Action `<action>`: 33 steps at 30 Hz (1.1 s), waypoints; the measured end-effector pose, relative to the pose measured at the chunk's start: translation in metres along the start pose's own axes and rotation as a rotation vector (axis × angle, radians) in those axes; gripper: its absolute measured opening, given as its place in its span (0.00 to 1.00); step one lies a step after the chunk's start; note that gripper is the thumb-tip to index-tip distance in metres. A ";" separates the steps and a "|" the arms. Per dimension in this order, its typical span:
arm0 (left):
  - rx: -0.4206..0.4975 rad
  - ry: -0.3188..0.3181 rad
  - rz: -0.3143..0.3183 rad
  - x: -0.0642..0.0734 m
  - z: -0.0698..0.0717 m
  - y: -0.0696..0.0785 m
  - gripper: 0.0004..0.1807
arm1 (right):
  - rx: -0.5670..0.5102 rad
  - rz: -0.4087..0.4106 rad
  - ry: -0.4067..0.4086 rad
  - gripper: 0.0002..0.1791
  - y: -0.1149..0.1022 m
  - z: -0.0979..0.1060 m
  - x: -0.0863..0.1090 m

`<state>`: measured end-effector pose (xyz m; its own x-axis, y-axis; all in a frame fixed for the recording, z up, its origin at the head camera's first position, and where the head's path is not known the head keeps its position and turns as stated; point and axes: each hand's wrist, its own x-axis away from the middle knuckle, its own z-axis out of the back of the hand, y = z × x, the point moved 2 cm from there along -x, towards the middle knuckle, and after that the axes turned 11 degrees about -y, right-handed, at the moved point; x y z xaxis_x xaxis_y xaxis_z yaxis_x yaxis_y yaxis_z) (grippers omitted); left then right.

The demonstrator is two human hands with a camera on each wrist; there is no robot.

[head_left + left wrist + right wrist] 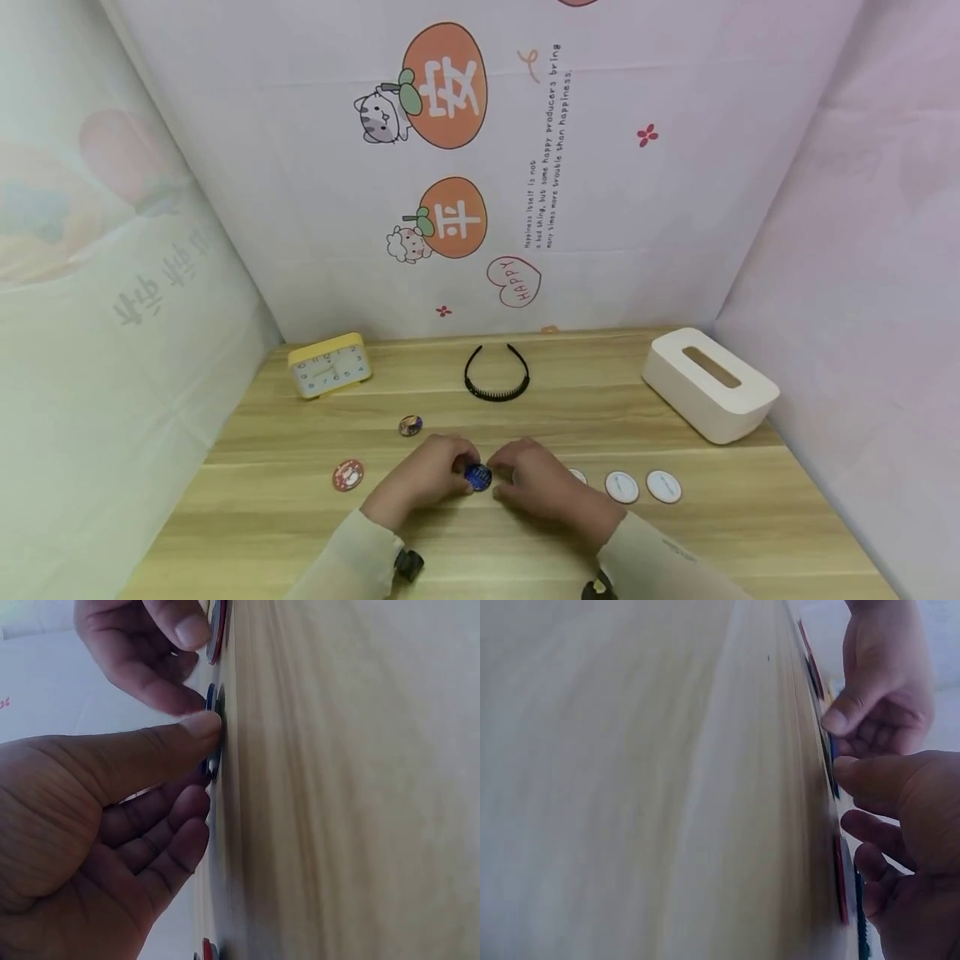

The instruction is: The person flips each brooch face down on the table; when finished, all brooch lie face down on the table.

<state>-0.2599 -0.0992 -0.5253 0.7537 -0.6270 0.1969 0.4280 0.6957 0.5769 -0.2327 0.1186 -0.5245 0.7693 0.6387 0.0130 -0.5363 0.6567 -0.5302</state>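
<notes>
A round blue button badge (477,477) lies low over the wooden table, between both hands. My left hand (433,473) pinches its left side between thumb and fingers; in the left wrist view the badge (211,697) shows edge-on under the thumb. Close by its right edge is my right hand (536,482), with thumb and index finger spread and the other fingers loosely bent. A red badge with a white figure (348,475) and a dark multicoloured badge (410,426) lie to the left of the left hand.
White-faced round badges (622,487) lie in a row right of the right hand, one partly hidden by it. Farther back stand a yellow clock (330,367), a black toothed headband (497,395) and a white tissue box (708,383). Printed cloth (622,250) walls in the table.
</notes>
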 end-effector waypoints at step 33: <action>-0.034 0.094 -0.050 0.003 0.006 0.010 0.09 | 0.009 -0.075 0.176 0.06 -0.008 -0.012 -0.012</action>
<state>-0.2560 -0.0961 -0.5146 0.7739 -0.6266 0.0924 0.4815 0.6769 0.5567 -0.2334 0.1014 -0.5305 0.8558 0.5082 -0.0968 -0.4775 0.7037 -0.5261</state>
